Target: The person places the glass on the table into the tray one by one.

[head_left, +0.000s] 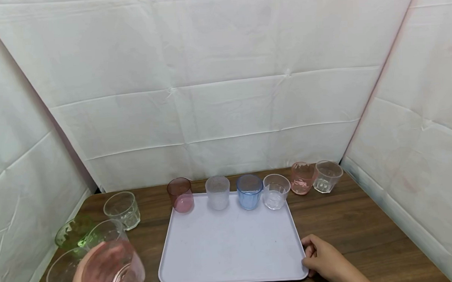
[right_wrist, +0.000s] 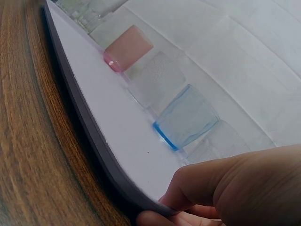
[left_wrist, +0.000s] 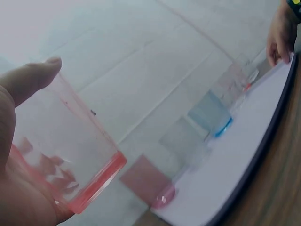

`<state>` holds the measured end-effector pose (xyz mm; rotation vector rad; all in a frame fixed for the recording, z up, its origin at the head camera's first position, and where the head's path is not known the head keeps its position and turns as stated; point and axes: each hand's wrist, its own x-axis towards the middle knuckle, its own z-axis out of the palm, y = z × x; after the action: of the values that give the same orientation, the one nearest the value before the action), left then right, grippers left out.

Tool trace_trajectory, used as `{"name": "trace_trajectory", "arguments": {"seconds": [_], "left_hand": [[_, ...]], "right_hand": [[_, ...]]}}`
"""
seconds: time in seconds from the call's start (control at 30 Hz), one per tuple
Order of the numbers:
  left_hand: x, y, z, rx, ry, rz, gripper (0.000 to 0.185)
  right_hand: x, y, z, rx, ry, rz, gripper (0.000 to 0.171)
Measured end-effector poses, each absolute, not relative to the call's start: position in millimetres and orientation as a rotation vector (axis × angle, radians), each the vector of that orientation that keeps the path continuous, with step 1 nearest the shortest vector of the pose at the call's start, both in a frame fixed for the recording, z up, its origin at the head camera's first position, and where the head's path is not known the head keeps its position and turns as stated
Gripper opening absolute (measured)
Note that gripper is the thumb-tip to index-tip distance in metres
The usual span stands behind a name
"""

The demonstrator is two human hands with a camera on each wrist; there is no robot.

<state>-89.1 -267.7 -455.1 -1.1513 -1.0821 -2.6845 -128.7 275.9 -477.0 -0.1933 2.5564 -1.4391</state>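
Note:
My left hand point(head_left: 79, 275) grips a pink tumbler point(head_left: 114, 265) at the front left, its thumb and fingers around the sides. In the left wrist view the pink tumbler point(left_wrist: 101, 179) shows a thick red-tinted base. At the right front corner of the white tray point(head_left: 229, 248), my right hand point(head_left: 325, 256) pinches the rim. Along the tray's back edge stand a dark pink glass point(head_left: 182, 196), a frosted glass point(head_left: 218, 193), a blue glass point(head_left: 249, 193) and a clear glass point(head_left: 276, 192).
Behind my left hand stand a green glass point(head_left: 74, 233) and several clear glasses, one a clear tumbler point(head_left: 123, 211). A pink glass point(head_left: 302, 179) and a clear glass point(head_left: 327, 177) stand at the back right of the wooden table point(head_left: 344, 215). White sheets point(head_left: 224, 95) enclose the table.

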Motion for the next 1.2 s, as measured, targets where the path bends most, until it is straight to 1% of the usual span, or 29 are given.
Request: {"name": "trace_trajectory", "arguments": {"seconds": [0.07, 0.1, 0.23, 0.37, 0.47, 0.63, 0.77, 0.9, 1.2], "left_hand": [[-92.5, -251.2, -444.5, -1.072, -1.299, -2.391, 0.085], [-94.8, -244.9, -439.1, -1.023, -1.383, -2.29, 0.089], [-100.6, -222.5, -421.3, -0.699, -1.677, -2.142, 0.091], [-110.7, -198.6, -413.2, -0.4, -1.851, -2.151, 0.086], [-122.6, -183.3, -411.7, -0.227, -1.929, -2.194, 0.084], [-144.5, -164.5, -415.0, 0.027, -2.083, -2.173, 0.093], [-158.5, -158.8, -426.7, 0.096, -2.105, -2.193, 0.098], [-168.0, -158.7, -440.4, 0.12, -2.062, -2.237, 0.098], [-178.0, -158.2, -460.1, 0.119, -2.074, -2.215, 0.098]], "right_hand": [[-127.8, 275.9, -476.9, -0.193, 2.556, -1.441, 0.041], [-127.7, 275.7, -476.6, -0.19, 2.557, -1.436, 0.04], [-127.0, 276.2, -476.7, -0.185, 2.553, -1.438, 0.041], [-127.1, 276.9, -477.0, -0.179, 2.543, -1.442, 0.042], [-127.2, 277.1, -476.5, -0.173, 2.524, -1.443, 0.043], [-127.1, 277.2, -475.6, -0.181, 2.524, -1.434, 0.043], [-127.8, 276.6, -474.4, -0.188, 2.54, -1.409, 0.042], [-128.0, 275.9, -473.2, -0.187, 2.536, -1.407, 0.043], [-127.1, 276.3, -473.7, -0.174, 2.556, -1.41, 0.042]]}}
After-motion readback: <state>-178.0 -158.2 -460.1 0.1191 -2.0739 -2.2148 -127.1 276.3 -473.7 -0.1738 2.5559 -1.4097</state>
